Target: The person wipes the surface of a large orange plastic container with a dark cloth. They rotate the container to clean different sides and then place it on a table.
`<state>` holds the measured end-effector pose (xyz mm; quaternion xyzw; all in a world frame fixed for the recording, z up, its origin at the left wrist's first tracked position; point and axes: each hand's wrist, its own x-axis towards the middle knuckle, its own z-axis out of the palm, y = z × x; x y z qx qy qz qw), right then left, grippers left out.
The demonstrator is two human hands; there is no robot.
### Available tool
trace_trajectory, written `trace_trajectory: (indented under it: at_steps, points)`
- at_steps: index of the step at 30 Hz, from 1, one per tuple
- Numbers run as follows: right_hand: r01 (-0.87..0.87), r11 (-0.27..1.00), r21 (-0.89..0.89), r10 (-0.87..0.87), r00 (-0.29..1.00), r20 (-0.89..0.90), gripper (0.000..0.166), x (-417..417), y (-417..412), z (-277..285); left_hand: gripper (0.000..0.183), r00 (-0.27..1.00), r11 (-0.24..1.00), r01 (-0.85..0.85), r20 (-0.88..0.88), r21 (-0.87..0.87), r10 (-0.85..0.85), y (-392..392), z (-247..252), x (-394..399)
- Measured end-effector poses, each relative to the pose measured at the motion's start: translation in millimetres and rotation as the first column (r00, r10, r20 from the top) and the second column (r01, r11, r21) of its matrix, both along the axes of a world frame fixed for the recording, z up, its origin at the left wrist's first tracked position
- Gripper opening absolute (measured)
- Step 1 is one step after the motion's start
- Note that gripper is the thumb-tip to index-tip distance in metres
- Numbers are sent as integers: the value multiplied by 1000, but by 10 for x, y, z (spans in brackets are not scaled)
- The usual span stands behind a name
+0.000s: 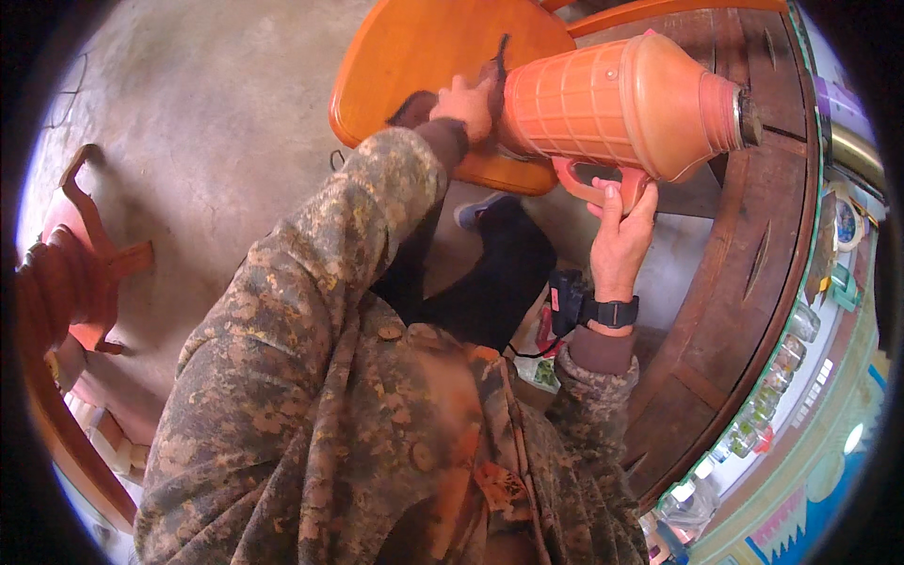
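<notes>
A large orange plastic vacuum flask (572, 102) lies tilted on its side above a varnished wooden chair seat (395, 49), its corked mouth (750, 121) pointing right. My right hand (621, 229), with a black watch on the wrist, grips the flask's pinkish-red handle (583, 185) from below. At the flask's base, my left hand (462, 106) is closed on a dark brown cloth (494, 74), parts of which show on both sides of the fingers. The underside of the flask is hidden by the cloth and hand.
A dark wooden cabinet or table (748, 233) with a glass-edged top runs along the right. Glasses (784, 353) and a small round clock (847, 222) stand beyond its edge. Carved wooden furniture (92, 247) is at the left on the concrete floor (191, 141).
</notes>
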<state>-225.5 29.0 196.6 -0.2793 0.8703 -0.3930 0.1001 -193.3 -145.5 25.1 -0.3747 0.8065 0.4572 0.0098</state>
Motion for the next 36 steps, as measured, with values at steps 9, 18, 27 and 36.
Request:
trace_trajectory:
  at_steps: [9, 18, 27, 36]
  points:
    - [20, 1000, -1, -20, 1000, -10, 34, 7, -16, 7, 45, 970, 942, 240, 107, -234, -220, -371, 58, -273]
    - [34, 999, 18, -33, 997, -63, 34, -14, -27, -9, 44, 996, 978, 93, 19, -186, -91, 105, -417, -212]
    - [12, 1000, 28, -10, 999, -51, 35, 3, -3, -21, 59, 869, 985, -153, -464, 80, 172, 425, 266, 169]
    - [27, 999, 27, -26, 999, -46, 37, -2, -38, -22, 66, 942, 990, -47, -334, -133, 0, 678, 282, 180]
